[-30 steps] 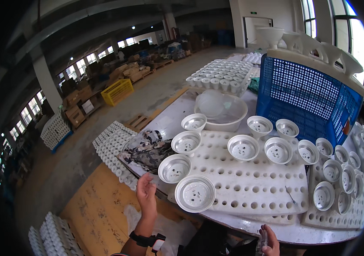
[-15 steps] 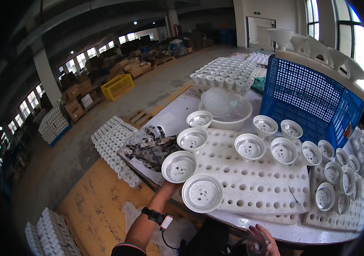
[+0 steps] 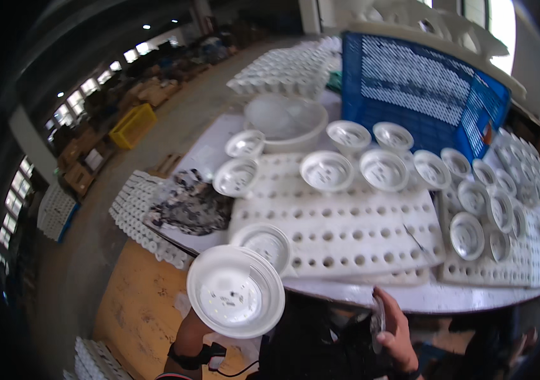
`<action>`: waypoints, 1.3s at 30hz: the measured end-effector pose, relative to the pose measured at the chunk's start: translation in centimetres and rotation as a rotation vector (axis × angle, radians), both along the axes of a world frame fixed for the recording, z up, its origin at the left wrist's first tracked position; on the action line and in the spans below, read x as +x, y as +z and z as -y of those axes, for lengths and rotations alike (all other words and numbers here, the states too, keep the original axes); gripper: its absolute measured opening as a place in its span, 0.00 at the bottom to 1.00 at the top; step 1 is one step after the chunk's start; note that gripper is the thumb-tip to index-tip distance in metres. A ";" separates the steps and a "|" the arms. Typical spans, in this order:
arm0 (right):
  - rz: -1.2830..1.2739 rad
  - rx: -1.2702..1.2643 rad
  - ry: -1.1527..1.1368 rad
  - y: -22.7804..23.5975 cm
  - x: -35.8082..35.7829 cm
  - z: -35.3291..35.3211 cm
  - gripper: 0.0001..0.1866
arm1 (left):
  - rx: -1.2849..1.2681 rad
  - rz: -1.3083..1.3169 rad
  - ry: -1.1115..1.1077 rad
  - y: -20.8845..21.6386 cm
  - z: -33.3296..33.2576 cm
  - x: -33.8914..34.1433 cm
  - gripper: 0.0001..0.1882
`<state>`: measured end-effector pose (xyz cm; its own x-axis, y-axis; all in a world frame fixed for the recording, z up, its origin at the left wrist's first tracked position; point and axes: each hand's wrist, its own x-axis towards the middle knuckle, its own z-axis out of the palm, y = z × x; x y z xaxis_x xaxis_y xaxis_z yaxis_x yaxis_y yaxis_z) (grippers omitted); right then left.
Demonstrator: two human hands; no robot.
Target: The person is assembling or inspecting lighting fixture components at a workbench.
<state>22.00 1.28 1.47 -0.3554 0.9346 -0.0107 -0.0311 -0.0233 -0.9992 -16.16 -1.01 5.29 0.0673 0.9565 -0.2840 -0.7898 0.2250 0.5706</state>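
Close in front of me, a white lamp cup [image 3: 235, 292] with a silvery inside and small yellow dots on its floor is raised and tilted toward me. My left hand [image 3: 194, 324] grips it from below, its fingers hidden behind the cup. Another white lamp cup [image 3: 265, 246] stands just behind, partly covered by the raised one, at the near left corner of the white holed board [image 3: 358, 234]. At the lower right, my right hand [image 3: 398, 329] holds a thin clear round cover [image 3: 379, 323] edge-on, clear of the table.
Several similar cups [image 3: 327, 170] stand along the board's far side and on a second holed board [image 3: 491, 269] at right. Behind are a white basin [image 3: 308, 136] and a blue crate [image 3: 409, 88]. Camouflage cloth [image 3: 194, 206] lies left; a thin tool [image 3: 415, 237] rests on the board.
My left hand has lifted a lamp cup off the board's left side and brought it nearer. My right hand has turned the clear cover edge-on. The whole view has shifted.
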 end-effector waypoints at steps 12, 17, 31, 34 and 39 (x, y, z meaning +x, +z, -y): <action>0.126 0.451 0.121 1.8 -0.2 1.7 0.50 | 0.442 -1.461 -0.874 -1.6 -1.3 15.6 0.31; 0.199 0.539 0.096 0.6 -0.1 2.6 0.49 | 0.542 -1.426 -0.919 -2.2 -1.3 16.7 0.30; 0.187 0.769 0.087 -1.3 -0.1 2.6 0.48 | 0.566 -1.110 -1.153 -2.9 -3.9 16.8 0.36; 0.241 0.964 0.215 -1.2 1.7 3.2 0.56 | 0.627 -0.774 -1.308 -4.7 -2.9 17.3 0.38; 0.209 1.175 0.579 -0.3 3.3 2.8 0.44 | 0.728 -0.503 -1.453 -8.4 -1.0 19.7 0.29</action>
<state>25.33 -1.54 1.19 -0.7938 0.1406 0.5917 -0.1536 0.8951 -0.4187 3.50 0.02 -3.16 0.9859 0.1239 -0.1121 0.0939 0.1443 0.9851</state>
